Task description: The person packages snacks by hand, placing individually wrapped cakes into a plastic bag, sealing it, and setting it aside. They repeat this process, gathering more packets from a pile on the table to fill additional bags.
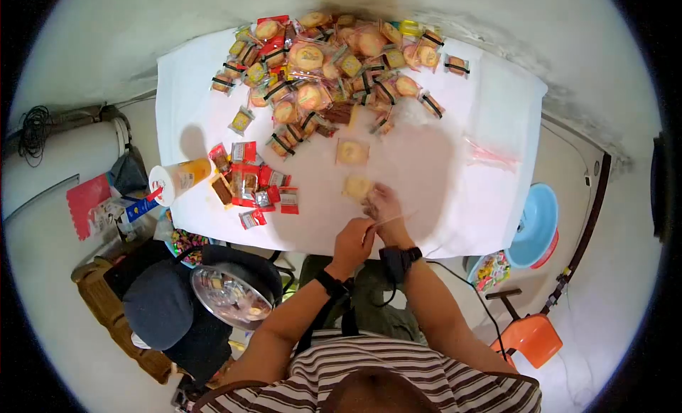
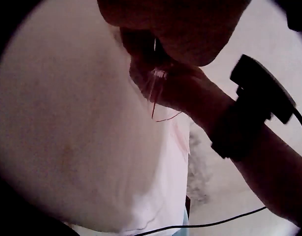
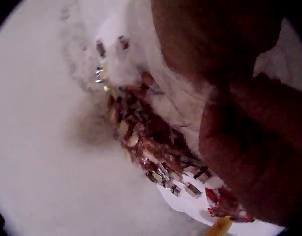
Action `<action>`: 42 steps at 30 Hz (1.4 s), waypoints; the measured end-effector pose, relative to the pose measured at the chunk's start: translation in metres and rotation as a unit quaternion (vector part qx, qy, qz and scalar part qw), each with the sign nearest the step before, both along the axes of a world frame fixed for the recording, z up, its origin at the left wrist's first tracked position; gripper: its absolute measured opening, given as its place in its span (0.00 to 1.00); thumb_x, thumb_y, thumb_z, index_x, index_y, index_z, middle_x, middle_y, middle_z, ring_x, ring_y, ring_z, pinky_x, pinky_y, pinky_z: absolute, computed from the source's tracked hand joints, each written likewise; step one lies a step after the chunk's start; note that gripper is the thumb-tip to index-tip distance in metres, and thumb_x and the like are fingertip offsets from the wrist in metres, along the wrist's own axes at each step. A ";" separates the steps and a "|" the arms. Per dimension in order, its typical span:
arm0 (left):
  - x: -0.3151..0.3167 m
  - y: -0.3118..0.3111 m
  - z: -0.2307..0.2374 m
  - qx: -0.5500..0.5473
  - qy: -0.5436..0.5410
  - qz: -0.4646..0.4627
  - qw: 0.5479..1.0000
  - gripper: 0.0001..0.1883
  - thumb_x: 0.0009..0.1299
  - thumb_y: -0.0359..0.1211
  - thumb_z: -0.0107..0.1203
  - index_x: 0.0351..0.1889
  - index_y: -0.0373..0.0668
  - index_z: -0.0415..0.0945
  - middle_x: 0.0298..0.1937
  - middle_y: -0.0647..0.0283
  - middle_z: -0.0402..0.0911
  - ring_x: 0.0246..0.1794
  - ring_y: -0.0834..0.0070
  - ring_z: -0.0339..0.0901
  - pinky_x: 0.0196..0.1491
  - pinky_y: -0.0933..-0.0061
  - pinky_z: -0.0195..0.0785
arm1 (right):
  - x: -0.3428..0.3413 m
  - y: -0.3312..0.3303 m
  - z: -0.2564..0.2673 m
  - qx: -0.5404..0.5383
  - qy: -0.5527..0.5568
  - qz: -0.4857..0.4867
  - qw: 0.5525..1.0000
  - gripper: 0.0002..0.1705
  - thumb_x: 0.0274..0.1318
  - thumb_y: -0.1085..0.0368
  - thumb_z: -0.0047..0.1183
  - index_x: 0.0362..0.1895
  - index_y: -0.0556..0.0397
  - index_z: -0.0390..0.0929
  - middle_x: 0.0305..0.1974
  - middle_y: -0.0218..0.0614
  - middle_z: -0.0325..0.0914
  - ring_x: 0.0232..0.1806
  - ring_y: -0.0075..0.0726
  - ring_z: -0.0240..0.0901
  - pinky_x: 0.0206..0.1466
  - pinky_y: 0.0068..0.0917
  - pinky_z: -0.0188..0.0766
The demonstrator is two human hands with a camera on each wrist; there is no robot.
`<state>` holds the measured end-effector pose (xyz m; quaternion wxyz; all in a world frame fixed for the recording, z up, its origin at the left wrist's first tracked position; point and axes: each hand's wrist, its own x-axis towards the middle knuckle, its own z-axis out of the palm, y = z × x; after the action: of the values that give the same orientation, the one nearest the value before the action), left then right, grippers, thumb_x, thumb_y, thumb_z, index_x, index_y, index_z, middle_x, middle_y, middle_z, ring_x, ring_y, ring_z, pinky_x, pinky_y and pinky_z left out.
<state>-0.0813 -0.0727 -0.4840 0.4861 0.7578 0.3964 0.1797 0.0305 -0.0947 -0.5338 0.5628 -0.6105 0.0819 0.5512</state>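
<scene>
Both hands are close together over the table's near edge. My left hand (image 1: 353,244) pinches a clear plastic bag (image 1: 392,219) with a thin red edge. My right hand (image 1: 387,208) holds the bag too, with curled fingers. In the left wrist view the clear bag (image 2: 158,91) hangs in front of the right hand (image 2: 165,86); the right wrist view has sheer plastic (image 3: 183,105) beside the dark fingers. A wrapped pale biscuit (image 1: 355,187) lies right at the right fingertips, and a second wrapped biscuit (image 1: 352,151) lies just beyond it.
A big heap of wrapped biscuits and cakes (image 1: 309,58) covers the table's far side. Red-wrapped snacks (image 1: 246,182) and a drink cup (image 1: 177,180) stand left. Red-edged clear bags (image 1: 491,156) lie right. Around the table are a blue basin (image 1: 538,225) and an orange stool (image 1: 534,340).
</scene>
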 end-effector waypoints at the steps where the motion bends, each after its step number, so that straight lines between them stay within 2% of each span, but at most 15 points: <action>1: -0.003 -0.004 -0.004 0.000 -0.013 -0.010 1.000 0.08 0.63 0.25 0.52 0.41 0.38 0.73 0.35 0.54 0.76 0.33 0.58 0.75 0.33 0.65 0.70 | -0.003 0.004 -0.013 -0.004 0.071 -0.026 0.997 0.20 0.57 0.66 0.52 0.54 0.55 0.66 0.44 0.36 0.71 0.38 0.30 0.72 0.33 0.23 0.71; 5: -0.008 -0.004 0.002 -0.028 -0.003 -0.002 1.000 0.07 0.63 0.25 0.52 0.40 0.38 0.72 0.36 0.53 0.76 0.34 0.56 0.75 0.35 0.64 0.70 | -0.002 0.027 -0.018 0.036 0.143 -0.028 0.989 0.27 0.52 0.64 0.57 0.56 0.54 0.65 0.44 0.33 0.72 0.43 0.32 0.71 0.40 0.27 0.71; 10: -0.012 0.004 0.000 -0.043 0.016 0.008 0.999 0.07 0.63 0.24 0.52 0.39 0.37 0.72 0.35 0.53 0.76 0.32 0.55 0.74 0.34 0.64 0.69 | 0.003 0.048 -0.016 0.172 0.206 0.019 0.963 0.27 0.58 0.61 0.51 0.60 0.54 0.62 0.54 0.35 0.68 0.56 0.39 0.65 0.54 0.33 0.64; 13: -0.012 0.009 -0.002 -0.046 0.016 0.030 0.998 0.06 0.64 0.25 0.51 0.39 0.37 0.72 0.34 0.54 0.75 0.31 0.57 0.74 0.33 0.64 0.68 | 0.006 0.057 0.000 0.182 0.224 0.030 0.957 0.25 0.61 0.61 0.46 0.61 0.54 0.61 0.60 0.38 0.63 0.61 0.41 0.60 0.59 0.37 0.60; 17: -0.010 0.020 0.001 -0.060 0.010 0.057 0.996 0.06 0.64 0.25 0.51 0.38 0.37 0.72 0.33 0.54 0.75 0.30 0.58 0.74 0.33 0.65 0.68 | 0.004 0.027 0.001 0.207 0.145 0.075 0.965 0.25 0.63 0.61 0.42 0.62 0.54 0.59 0.61 0.39 0.62 0.62 0.41 0.60 0.61 0.38 0.59; 20: -0.008 0.022 -0.002 -0.040 -0.003 0.064 0.997 0.06 0.63 0.26 0.52 0.38 0.37 0.72 0.32 0.55 0.74 0.29 0.60 0.73 0.33 0.67 0.68 | 0.020 -0.006 0.029 0.207 0.155 0.087 0.962 0.26 0.64 0.63 0.39 0.64 0.55 0.56 0.61 0.39 0.62 0.64 0.33 0.57 0.64 0.32 0.57; 23: -0.016 0.023 -0.008 -0.042 0.024 0.050 0.998 0.08 0.63 0.28 0.54 0.39 0.37 0.72 0.30 0.56 0.75 0.27 0.64 0.73 0.30 0.70 0.68 | 0.048 -0.013 0.078 0.122 0.164 0.145 0.968 0.23 0.65 0.57 0.41 0.59 0.55 0.65 0.56 0.39 0.68 0.58 0.32 0.64 0.59 0.31 0.62; 25: -0.015 0.026 0.001 -0.067 0.042 0.041 0.996 0.07 0.63 0.28 0.54 0.38 0.38 0.72 0.30 0.57 0.75 0.26 0.65 0.73 0.29 0.70 0.68 | 0.084 -0.009 0.096 0.067 0.071 0.287 0.953 0.21 0.62 0.53 0.44 0.48 0.58 0.74 0.48 0.40 0.75 0.51 0.36 0.71 0.53 0.33 0.67; 26: -0.014 0.028 0.004 -0.089 0.064 0.038 0.993 0.07 0.63 0.29 0.54 0.38 0.38 0.72 0.30 0.57 0.75 0.26 0.67 0.73 0.28 0.70 0.67 | 0.097 0.001 0.101 0.054 -0.017 0.264 0.963 0.19 0.63 0.53 0.44 0.39 0.57 0.77 0.36 0.38 0.79 0.41 0.33 0.75 0.45 0.29 0.71; 30: -0.012 0.030 -0.001 -0.048 0.047 -0.002 0.998 0.07 0.63 0.29 0.55 0.37 0.38 0.72 0.28 0.58 0.74 0.23 0.68 0.72 0.26 0.71 0.67 | 0.161 0.052 0.090 0.045 -0.066 0.210 0.974 0.17 0.63 0.54 0.43 0.30 0.54 0.75 0.24 0.30 0.74 0.25 0.24 0.71 0.29 0.20 0.67; 34: -0.002 0.041 0.004 0.032 -0.001 0.021 0.999 0.12 0.61 0.32 0.58 0.40 0.38 0.72 0.33 0.56 0.74 0.32 0.63 0.72 0.33 0.67 0.68 | 0.186 0.095 0.087 0.029 -0.151 0.203 0.967 0.15 0.61 0.56 0.46 0.31 0.54 0.74 0.22 0.28 0.73 0.23 0.21 0.68 0.27 0.19 0.65; 36: 0.009 0.048 0.012 0.060 -0.018 0.024 0.998 0.14 0.60 0.33 0.60 0.41 0.38 0.72 0.36 0.55 0.73 0.36 0.61 0.72 0.37 0.66 0.68 | 0.200 0.106 0.070 0.014 -0.297 0.108 0.949 0.11 0.59 0.59 0.49 0.33 0.53 0.75 0.22 0.26 0.72 0.23 0.18 0.68 0.26 0.16 0.63; 39: 0.033 0.052 0.021 0.105 -0.010 0.001 0.994 0.21 0.58 0.36 0.63 0.47 0.38 0.71 0.47 0.54 0.69 0.47 0.58 0.68 0.47 0.60 0.64 | 0.222 0.135 0.037 0.024 -0.374 0.016 0.927 0.12 0.53 0.59 0.53 0.35 0.55 0.75 0.23 0.30 0.74 0.25 0.24 0.71 0.28 0.22 0.66; 41: 0.053 0.048 0.018 0.148 0.032 -0.070 0.986 0.32 0.55 0.42 0.65 0.55 0.41 0.65 0.53 0.52 0.64 0.54 0.54 0.61 0.54 0.53 0.57 | 0.248 0.149 -0.016 -0.090 -0.610 0.105 0.781 0.17 0.48 0.58 0.56 0.36 0.59 0.74 0.32 0.45 0.76 0.34 0.43 0.75 0.35 0.36 0.71; 42: 0.060 0.044 0.013 0.149 0.033 -0.070 0.986 0.32 0.55 0.42 0.65 0.55 0.41 0.65 0.53 0.52 0.64 0.54 0.54 0.61 0.54 0.53 0.57 | 0.252 0.158 -0.021 -0.089 -0.609 0.104 0.781 0.17 0.48 0.58 0.56 0.36 0.59 0.74 0.32 0.45 0.76 0.34 0.43 0.75 0.35 0.36 0.71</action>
<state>-0.0216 -0.0287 -0.4706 0.3658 0.8532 0.3266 0.1775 0.2829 0.0631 -0.5551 0.3778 -0.8711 -0.2938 0.1098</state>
